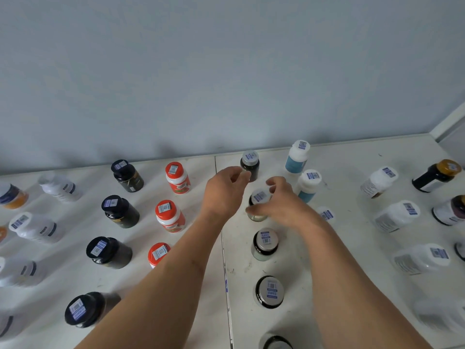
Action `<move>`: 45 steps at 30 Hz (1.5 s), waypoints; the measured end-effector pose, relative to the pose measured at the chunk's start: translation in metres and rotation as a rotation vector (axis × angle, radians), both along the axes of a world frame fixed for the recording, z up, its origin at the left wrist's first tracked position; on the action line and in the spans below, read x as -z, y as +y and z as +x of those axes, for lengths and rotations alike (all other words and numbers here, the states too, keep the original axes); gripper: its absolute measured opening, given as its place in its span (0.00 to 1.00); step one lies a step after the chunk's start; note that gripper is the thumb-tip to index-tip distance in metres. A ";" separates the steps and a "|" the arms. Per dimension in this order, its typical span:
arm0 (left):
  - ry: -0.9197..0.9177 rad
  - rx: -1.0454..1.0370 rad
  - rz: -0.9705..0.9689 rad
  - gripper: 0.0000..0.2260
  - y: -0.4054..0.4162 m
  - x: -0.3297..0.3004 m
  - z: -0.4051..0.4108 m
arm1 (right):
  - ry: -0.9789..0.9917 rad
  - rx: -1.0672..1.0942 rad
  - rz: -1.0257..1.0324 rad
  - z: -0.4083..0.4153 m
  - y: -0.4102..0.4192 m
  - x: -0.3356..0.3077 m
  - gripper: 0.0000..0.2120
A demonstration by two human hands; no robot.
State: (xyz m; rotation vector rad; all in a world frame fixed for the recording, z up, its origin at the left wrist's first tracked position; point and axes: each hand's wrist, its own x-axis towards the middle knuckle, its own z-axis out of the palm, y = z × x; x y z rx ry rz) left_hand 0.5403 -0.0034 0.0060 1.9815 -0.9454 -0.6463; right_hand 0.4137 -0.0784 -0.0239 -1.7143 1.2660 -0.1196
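Many labelled pill bottles stand in columns on a white table [327,248]. In the middle column, my right hand [284,205] grips a dark bottle with a grey cap [259,196], thumb low on its side and fingers curled over the cap's far edge. My left hand [225,188] reaches just past it, its curled fingertips at the near side of the farthest grey-capped dark bottle [249,159]. Whether the left hand holds that bottle is unclear. Two more grey-capped bottles [265,241] [270,290] stand nearer me in the same column.
Left of my arms stand red-capped bottles [173,172], black-capped bottles [120,210] and white bottles [27,225]. To the right are blue-and-white bottles [298,154], white bottles [397,215] and a gold-capped dark bottle [437,175]. A grey wall [226,71] backs the table.
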 end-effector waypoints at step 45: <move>0.791 0.225 -0.298 0.15 0.044 -0.062 -0.019 | -0.334 0.119 -0.278 -0.038 0.081 -0.085 0.21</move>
